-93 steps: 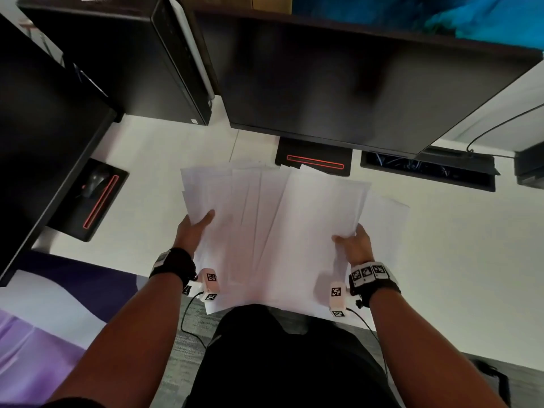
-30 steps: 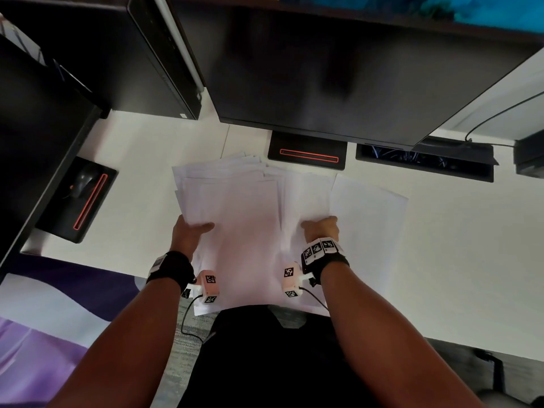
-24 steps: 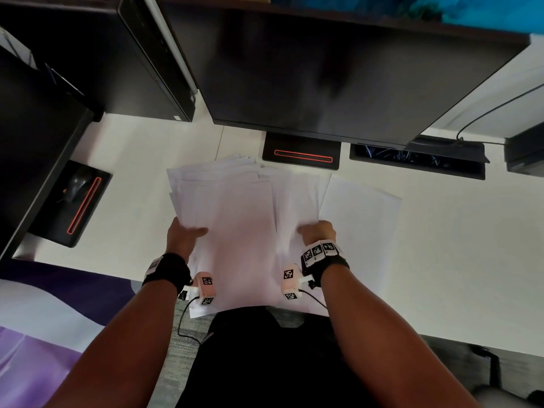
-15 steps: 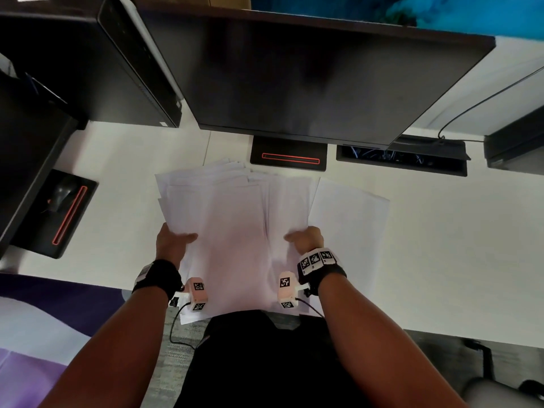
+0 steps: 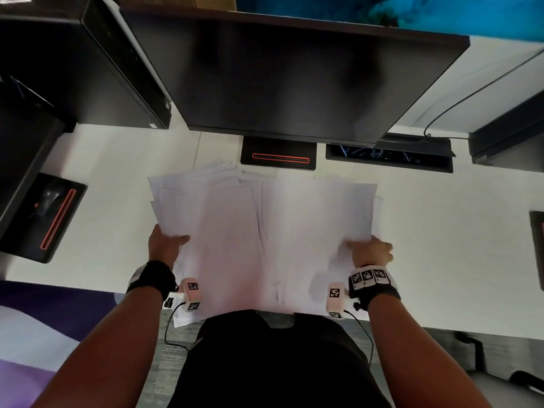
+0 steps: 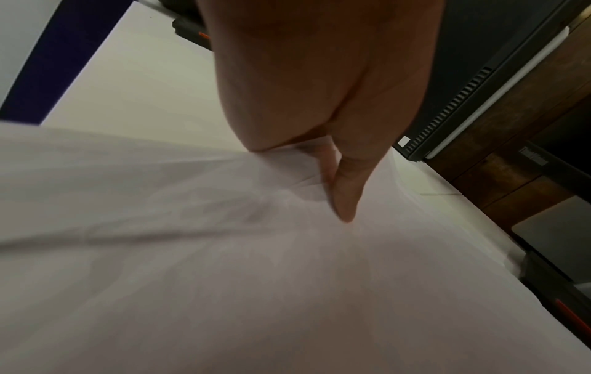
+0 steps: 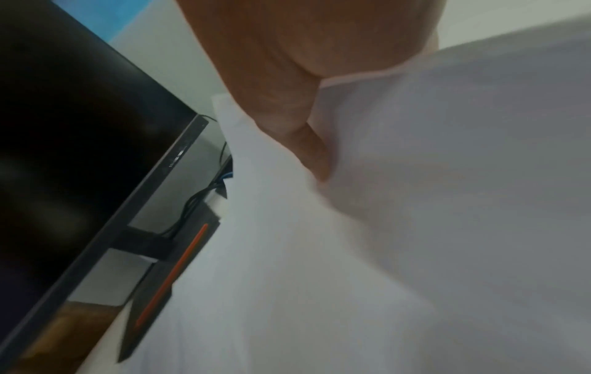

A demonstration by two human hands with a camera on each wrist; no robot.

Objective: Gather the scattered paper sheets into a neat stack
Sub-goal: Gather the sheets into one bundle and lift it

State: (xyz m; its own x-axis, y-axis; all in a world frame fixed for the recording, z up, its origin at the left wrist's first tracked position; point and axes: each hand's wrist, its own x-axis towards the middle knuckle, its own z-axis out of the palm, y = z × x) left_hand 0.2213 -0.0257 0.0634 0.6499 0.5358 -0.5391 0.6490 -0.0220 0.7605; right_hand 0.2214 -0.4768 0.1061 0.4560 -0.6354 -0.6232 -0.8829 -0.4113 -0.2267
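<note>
Right hand point(image 7: 288, 76) pinches the paper sheets point(image 7: 415, 227), thumb on top. Dark monitor point(image 7: 80, 126) at left, its red-striped base point(image 7: 169, 273) beside the sheets.

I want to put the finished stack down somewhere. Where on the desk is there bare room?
Bare desk lies right of the paper sheets, up to a dark pad at the edge. Another patch lies left, between the sheets and the mouse pad. Behind is crowded: the monitor base and cable tray sit close to the far edges.
</note>
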